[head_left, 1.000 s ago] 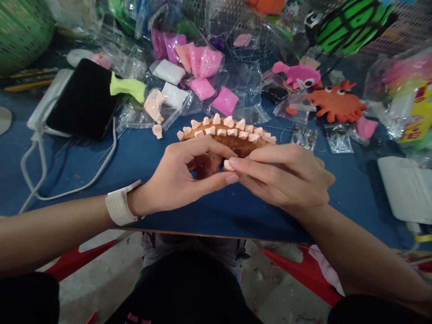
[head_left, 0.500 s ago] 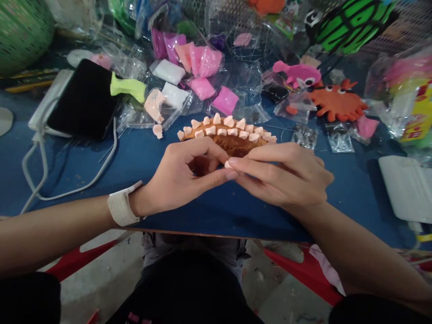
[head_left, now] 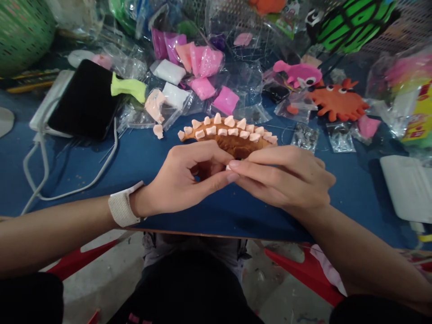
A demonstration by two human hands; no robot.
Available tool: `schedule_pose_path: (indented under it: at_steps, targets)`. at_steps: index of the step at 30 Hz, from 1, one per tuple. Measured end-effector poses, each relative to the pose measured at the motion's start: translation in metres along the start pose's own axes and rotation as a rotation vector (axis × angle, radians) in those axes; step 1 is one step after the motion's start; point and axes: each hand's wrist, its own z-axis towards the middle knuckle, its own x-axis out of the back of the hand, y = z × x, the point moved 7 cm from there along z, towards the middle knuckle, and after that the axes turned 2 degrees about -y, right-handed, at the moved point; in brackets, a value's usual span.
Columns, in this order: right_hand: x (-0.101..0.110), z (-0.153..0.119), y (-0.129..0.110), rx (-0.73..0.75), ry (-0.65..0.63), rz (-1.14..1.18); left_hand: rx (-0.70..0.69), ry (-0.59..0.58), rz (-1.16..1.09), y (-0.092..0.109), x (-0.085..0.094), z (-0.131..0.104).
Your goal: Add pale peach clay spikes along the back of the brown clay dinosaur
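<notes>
Between the fingertips of my left hand [head_left: 192, 175] and my right hand [head_left: 286, 175] is a small pale pink piece of modelling clay [head_left: 228, 168]. Both hands pinch it, and the fingers cover most of it. Just beyond them on the table lies a brown clay shape [head_left: 232, 145], curved like an arch. Two rows of pale pink clay points [head_left: 229, 120] run along its far side. My hands hide its near part. A loose lump of pale pink clay [head_left: 158, 131] sits left of it, below a larger torn pale pink piece [head_left: 155, 105].
Bags of pink clay [head_left: 205, 60] and white clay [head_left: 175, 95] crowd the back of the blue table [head_left: 189, 220]. At left are a black tablet [head_left: 84, 99] and a white cable [head_left: 97, 177]. An orange clay crab [head_left: 339, 100] and a white box [head_left: 405, 186] are at right.
My fingertips have closed a little tighter around the small pale pink piece, so less of it shows. Both hands stay in nearly the same place.
</notes>
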Motion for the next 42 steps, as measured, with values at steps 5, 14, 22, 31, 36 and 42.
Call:
schedule_pose_path:
  at_steps: [5,14,22,31,36,42]
  targets:
    - [0.0,-0.003,0.002,-0.02,0.031,-0.046,0.047,0.021,0.007,-0.003,0.0,-0.001]
    - [0.001,-0.005,0.002,-0.046,0.062,0.031,-0.072,-0.007,0.026,0.005,0.001,0.0]
    - [0.001,-0.002,0.001,-0.004,0.044,0.003,-0.01,0.017,0.056,-0.001,0.002,-0.001]
    - [-0.001,-0.002,0.001,-0.032,0.026,-0.025,0.04,0.006,0.064,-0.004,0.001,-0.001]
    - [-0.001,-0.003,0.001,-0.004,0.069,0.009,-0.019,-0.011,0.107,0.0,0.001,-0.001]
    - [-0.001,-0.003,0.002,-0.017,0.058,-0.001,0.019,-0.026,0.064,-0.004,-0.001,0.0]
